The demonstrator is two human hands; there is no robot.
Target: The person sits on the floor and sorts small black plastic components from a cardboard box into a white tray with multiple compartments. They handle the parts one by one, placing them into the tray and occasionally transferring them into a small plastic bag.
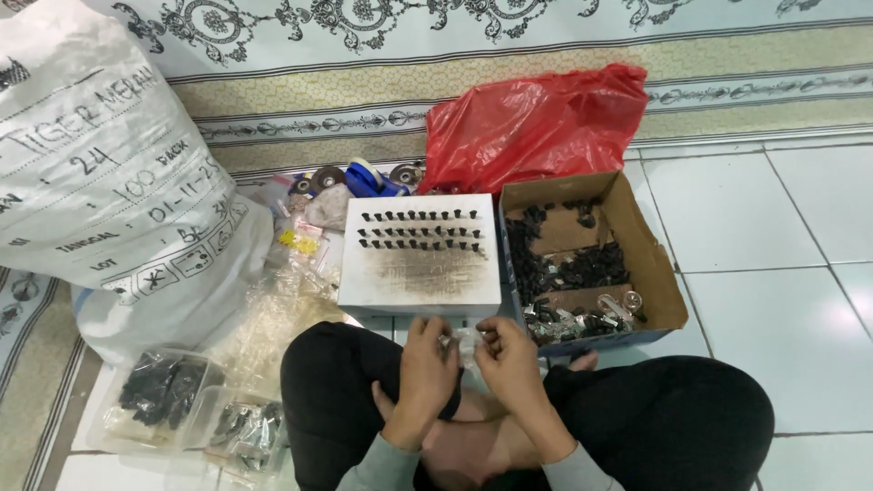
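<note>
A small clear plastic bag (pixel 467 345), or so it seems, sits pinched between left hand (pixel 427 368) and right hand (pixel 511 364) at lower centre, below the white block (pixel 420 273).

sleeves: grey, cuffs at wrists | trousers: black | feet: bare | hands: bare, no rings seen

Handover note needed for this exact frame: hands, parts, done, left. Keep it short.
Left hand and right hand: both pinching one small clear plastic bag over the lap; contents too small to tell.
White block: three rows of small dark parts standing in it, lower half bare.
Cardboard box on the right: loose dark and silvery parts.
Clear tubs at left: dark and silvery pieces, apparently bagged.
Left to do: bag in hand apparently not finished; box far from empty.
</note>
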